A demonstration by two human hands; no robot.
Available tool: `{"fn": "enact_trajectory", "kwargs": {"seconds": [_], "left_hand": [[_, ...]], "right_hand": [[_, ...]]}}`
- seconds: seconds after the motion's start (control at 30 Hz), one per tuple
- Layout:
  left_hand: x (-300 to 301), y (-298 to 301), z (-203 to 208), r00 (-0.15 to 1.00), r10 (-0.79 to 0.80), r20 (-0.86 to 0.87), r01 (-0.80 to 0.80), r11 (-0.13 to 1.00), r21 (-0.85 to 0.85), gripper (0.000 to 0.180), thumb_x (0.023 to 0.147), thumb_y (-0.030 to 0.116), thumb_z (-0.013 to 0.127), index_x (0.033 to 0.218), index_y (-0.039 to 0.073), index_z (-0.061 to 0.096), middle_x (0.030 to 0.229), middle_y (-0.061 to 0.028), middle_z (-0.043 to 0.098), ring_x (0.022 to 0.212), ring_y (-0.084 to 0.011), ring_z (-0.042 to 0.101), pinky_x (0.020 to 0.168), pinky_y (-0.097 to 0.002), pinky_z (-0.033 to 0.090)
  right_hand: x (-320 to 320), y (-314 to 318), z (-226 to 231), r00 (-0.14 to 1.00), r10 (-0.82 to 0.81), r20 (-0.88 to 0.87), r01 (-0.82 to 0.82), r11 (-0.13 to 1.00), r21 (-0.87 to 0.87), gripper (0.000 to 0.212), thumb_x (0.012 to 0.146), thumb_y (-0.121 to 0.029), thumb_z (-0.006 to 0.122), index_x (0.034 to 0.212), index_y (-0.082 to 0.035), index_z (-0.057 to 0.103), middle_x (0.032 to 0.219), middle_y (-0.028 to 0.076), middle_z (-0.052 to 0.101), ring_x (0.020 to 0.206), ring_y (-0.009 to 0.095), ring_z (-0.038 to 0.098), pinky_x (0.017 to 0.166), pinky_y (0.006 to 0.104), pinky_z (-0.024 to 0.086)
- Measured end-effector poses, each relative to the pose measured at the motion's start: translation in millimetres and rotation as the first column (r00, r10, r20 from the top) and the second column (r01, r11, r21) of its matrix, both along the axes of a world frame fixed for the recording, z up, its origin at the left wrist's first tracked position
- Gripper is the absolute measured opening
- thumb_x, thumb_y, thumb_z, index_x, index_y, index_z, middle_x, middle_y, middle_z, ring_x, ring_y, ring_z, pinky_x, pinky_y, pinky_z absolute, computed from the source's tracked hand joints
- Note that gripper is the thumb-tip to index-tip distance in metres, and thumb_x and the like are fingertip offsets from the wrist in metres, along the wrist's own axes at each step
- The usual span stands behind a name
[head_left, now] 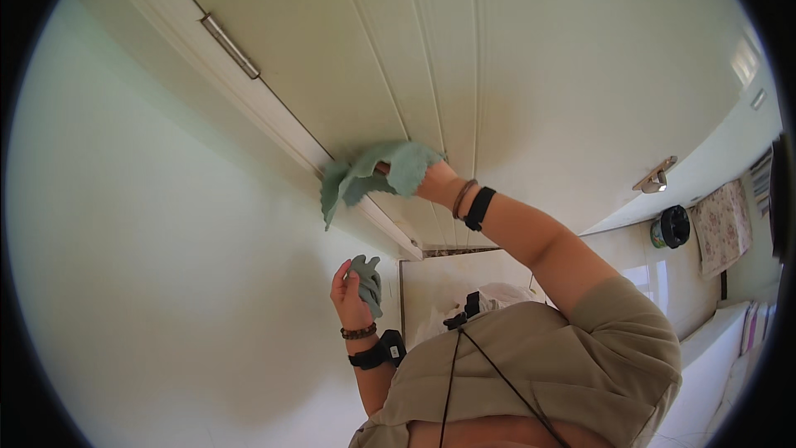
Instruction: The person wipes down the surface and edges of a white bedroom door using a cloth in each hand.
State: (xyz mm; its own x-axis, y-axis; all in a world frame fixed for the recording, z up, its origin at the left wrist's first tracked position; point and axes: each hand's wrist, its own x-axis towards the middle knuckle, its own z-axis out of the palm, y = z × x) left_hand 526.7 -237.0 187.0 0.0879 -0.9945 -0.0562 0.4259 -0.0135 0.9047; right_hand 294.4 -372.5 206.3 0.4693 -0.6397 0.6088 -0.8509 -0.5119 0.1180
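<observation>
My right hand (437, 181) reaches up to a pale door (547, 75) with a grey-green cloth (406, 168) bunched over its fingers. That cloth lies against the door close to its hinged edge, and one scalloped corner hangs down to the left. Most of the right fingers are hidden in the cloth. Lower down, in front of the pale wall, my left hand (351, 303) is closed round a second, crumpled grey-green cloth (366, 282). It is held apart from the door.
A metal hinge (230, 46) sits on the door's left edge, and a lever handle (655, 178) is on its right side. Beyond the handle, a black-lined bin (670, 228) stands on the floor beside a flower-patterned cover (721, 224).
</observation>
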Motion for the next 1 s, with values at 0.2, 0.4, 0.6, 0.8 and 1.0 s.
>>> {"fn": "enact_trajectory", "kwargs": {"seconds": [0.2,0.4,0.6,0.8,1.0], "left_hand": [[2.6,-3.6,13.0,0.979,0.048,0.198,-0.017,0.988,-0.155,0.029,0.083,0.005,0.044,0.11,-0.004,0.044,0.102,-0.0116,0.052,0.093,-0.0166,0.049,0.083,-0.028,0.037],[-67.8,4.8,87.7,0.905,0.168,0.392,0.072,0.846,-0.529,0.041,0.084,0.008,0.038,0.122,-0.005,0.029,0.115,-0.0137,0.042,0.105,-0.0207,0.041,0.09,-0.0301,0.03],[-142.3,-48.2,139.4,0.8,0.303,0.518,0.356,0.455,-0.816,0.057,0.083,0.016,0.035,0.129,-0.004,0.007,0.135,-0.0174,0.01,0.123,-0.0249,0.016,0.099,-0.0322,0.013],[-203.4,-91.2,112.3,0.422,0.573,0.703,0.611,0.394,-0.687,0.061,0.086,0.027,0.031,0.127,-0.009,0.004,0.132,-0.0246,0.013,0.124,-0.0309,0.014,0.099,-0.0338,0.013],[-210.6,-128.7,85.0,0.331,0.749,0.574,0.447,0.411,-0.794,0.067,0.085,0.042,0.027,0.128,-0.006,0.009,0.128,-0.0268,0.022,0.115,-0.039,0.028,0.092,-0.0412,0.025]], "right_hand": [[-89.7,76.9,-83.7,0.981,-0.194,0.019,0.183,0.95,0.252,0.028,0.069,-0.018,0.052,0.095,-0.01,0.057,0.093,0.003,0.058,0.093,0.022,0.051,0.081,0.0329,0.039],[-186.1,118.2,82.3,0.799,-0.26,0.542,0.545,0.695,-0.469,0.03,0.069,-0.032,0.06,0.084,-0.007,0.058,0.094,0.008,0.055,0.087,0.026,0.052,0.072,0.0356,0.042],[-214.4,126.0,11.1,0.363,-0.361,0.859,0.843,0.519,-0.138,0.055,0.072,-0.023,0.049,0.118,0.003,0.032,0.124,0.03,0.024,0.113,0.048,0.023,0.096,0.0467,0.017],[-252.8,147.7,-130.3,0.007,-0.505,0.863,0.881,0.411,0.233,0.027,0.076,-0.017,0.044,0.097,-0.001,0.045,0.097,0.016,0.043,0.092,0.032,0.039,0.082,0.0415,0.031],[-311.5,153.1,-10.6,0.258,-0.475,0.841,0.85,0.525,0.035,0.019,0.08,-0.029,0.047,0.085,-0.01,0.047,0.077,-0.001,0.045,0.074,0.014,0.044,0.069,0.023,0.038]]}}
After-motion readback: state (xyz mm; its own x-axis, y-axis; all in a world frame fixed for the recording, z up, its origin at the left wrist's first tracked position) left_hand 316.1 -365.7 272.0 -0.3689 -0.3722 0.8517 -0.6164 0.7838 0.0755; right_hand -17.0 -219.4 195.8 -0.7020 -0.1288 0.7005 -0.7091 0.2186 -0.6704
